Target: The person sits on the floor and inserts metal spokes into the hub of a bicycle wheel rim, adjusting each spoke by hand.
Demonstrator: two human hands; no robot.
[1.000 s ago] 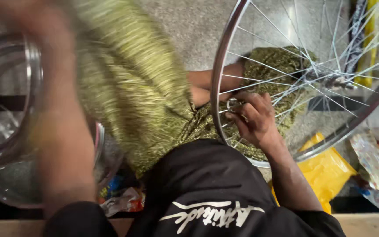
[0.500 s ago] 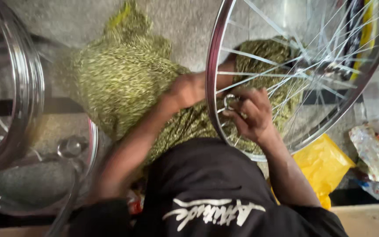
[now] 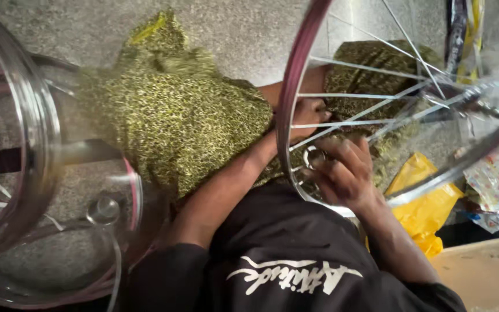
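So the shiny silver bicycle wheel rim with its thin steel spokes [image 3: 295,86] stood upright across my lap, tilted off to the right, with the hub [image 3: 463,95] out near the top right of my view. My right hand [image 3: 342,173] was curled in at the bottom of the rim, fingers pinched together on a small round metal spoke key [image 3: 314,156] right where a spoke met the rim. From what I could tell, the trick at that point was to seat the tool square on the nipple and turn in small bites, since a slipped key rounds the nipple off fast. My left hand [image 3: 307,112] was up against the inner side of the rim, just above the right one, wrapped on the rim to steady it. Whether the fingers closed fully round it I couldn't tell, the rim hid them. Holding it firm there seemed like the thing to do so the wheel wouldn't swing while I turned. Under it all was my green-and-yellow patterned cloth wrap [image 3: 174,121] over my knees, a yellow plastic bag [image 3: 428,202] just behind the rim on the right, and a stack of bare chrome rims [image 3: 30,144] well off to the left on the speckled stone floor [image 3: 244,34].
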